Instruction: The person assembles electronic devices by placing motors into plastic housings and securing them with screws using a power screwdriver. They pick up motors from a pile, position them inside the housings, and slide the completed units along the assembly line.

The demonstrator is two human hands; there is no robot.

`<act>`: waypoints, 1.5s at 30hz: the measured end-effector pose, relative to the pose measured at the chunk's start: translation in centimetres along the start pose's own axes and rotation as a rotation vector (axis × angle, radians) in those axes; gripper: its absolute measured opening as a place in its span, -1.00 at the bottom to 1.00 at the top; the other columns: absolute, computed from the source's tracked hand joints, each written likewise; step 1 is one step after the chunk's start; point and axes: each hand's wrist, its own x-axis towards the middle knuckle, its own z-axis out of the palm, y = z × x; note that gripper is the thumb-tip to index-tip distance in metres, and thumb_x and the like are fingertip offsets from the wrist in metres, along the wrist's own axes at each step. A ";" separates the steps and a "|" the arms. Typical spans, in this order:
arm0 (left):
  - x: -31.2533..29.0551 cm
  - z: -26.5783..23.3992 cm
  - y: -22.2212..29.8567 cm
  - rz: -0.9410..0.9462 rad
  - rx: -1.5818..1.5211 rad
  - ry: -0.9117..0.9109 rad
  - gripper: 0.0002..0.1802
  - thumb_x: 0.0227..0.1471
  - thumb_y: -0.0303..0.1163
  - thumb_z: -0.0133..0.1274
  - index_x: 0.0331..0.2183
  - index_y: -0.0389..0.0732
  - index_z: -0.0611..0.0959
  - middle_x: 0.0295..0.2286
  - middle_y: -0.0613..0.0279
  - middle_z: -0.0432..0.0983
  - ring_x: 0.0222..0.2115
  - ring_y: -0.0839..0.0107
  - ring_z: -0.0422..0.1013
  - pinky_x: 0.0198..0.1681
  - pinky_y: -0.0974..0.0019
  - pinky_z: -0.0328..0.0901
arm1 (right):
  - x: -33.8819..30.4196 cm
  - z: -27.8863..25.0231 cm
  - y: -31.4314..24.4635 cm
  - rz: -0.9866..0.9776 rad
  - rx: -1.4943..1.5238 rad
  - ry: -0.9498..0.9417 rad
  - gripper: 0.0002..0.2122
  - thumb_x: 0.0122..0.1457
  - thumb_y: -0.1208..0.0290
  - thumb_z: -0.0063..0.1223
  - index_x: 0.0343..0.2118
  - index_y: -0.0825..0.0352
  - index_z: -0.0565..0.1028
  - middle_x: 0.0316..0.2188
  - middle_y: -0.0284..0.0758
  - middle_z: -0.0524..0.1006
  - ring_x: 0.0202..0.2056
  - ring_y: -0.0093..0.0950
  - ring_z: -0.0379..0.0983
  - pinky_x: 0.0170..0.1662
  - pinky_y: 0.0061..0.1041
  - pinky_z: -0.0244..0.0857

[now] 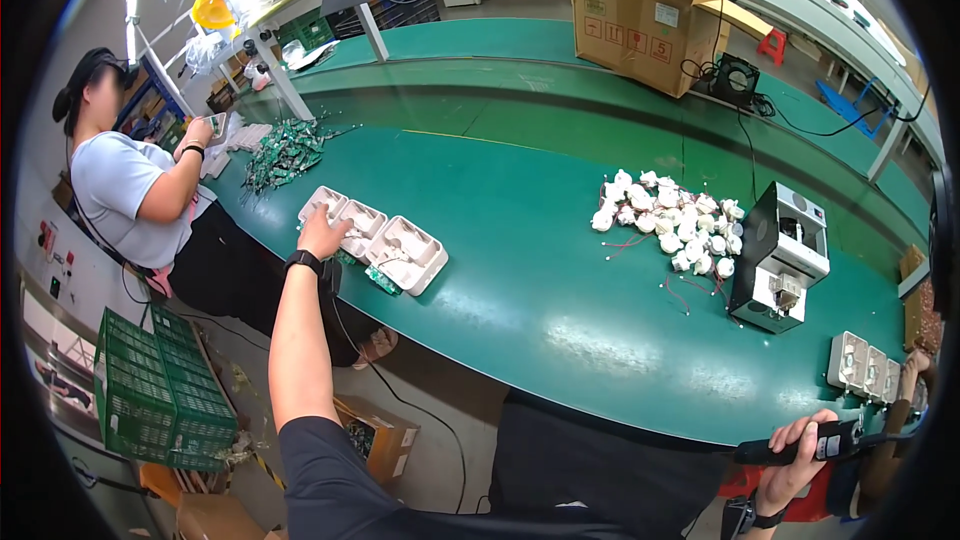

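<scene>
My left hand (325,233) reaches to the left end of a row of white plastic housings (407,252) near the table's front edge. Its fingers curl over the far-left housing; part of their grip is hidden. Green circuit boards (382,280) show beside and under the row, and small parts sit inside the housings. Low at the right, my right hand (797,455) wraps round a black cylindrical power tool (775,448), perhaps an electric screwdriver. The tool lies roughly level, just off the table's front edge.
A pile of white round parts with red wires (670,220) lies beside a black-and-silver machine (785,255). More white housings (862,365) sit far right, near another person's hand (912,372). At left, a co-worker (140,170) stands by heaped circuit boards (285,152). Green crates (165,390) are on the floor.
</scene>
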 end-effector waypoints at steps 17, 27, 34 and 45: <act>-6.3 2.6 6.5 0.293 -0.093 -0.078 -0.61 0.08 -0.21 0.07 -0.13 -0.28 0.65 -0.28 -0.07 0.65 -0.20 0.00 0.56 -0.08 0.03 0.40 | -1.0 2.8 0.0 0.037 0.148 -0.099 -0.81 0.26 0.41 0.01 -0.16 0.24 0.27 -0.56 -0.39 0.29 -0.61 -0.55 0.23 -0.50 -0.50 0.23; -18.3 3.0 22.0 0.508 -0.408 -0.232 -0.68 0.03 -0.32 0.24 -0.22 -0.35 0.68 -0.41 0.00 0.66 -0.39 0.19 0.61 -0.29 0.23 0.44 | 0.3 3.2 -0.2 0.015 0.198 -0.114 -0.80 0.20 0.50 -0.01 -0.15 0.27 0.26 -0.55 -0.33 0.34 -0.60 -0.51 0.28 -0.44 -0.44 0.31; -26.1 3.5 31.2 0.584 -0.492 -0.347 -0.65 0.01 -0.31 0.26 -0.22 -0.39 0.69 -0.44 0.00 0.66 -0.42 0.31 0.61 -0.29 0.30 0.45 | 2.6 0.5 1.4 -0.086 0.095 -0.053 -0.79 0.18 0.56 -0.02 -0.16 0.30 0.27 -0.56 -0.29 0.37 -0.59 -0.50 0.30 -0.43 -0.42 0.34; -31.4 4.4 37.3 0.713 -0.566 -0.346 -0.70 -0.06 -0.36 0.31 -0.27 -0.32 0.71 -0.52 0.09 0.66 -0.51 0.24 0.60 -0.37 0.26 0.46 | 5.6 -3.5 2.2 -0.240 -0.123 -0.021 -0.80 0.15 0.64 -0.01 -0.19 0.35 0.29 -0.54 -0.29 0.42 -0.58 -0.51 0.35 -0.44 -0.45 0.35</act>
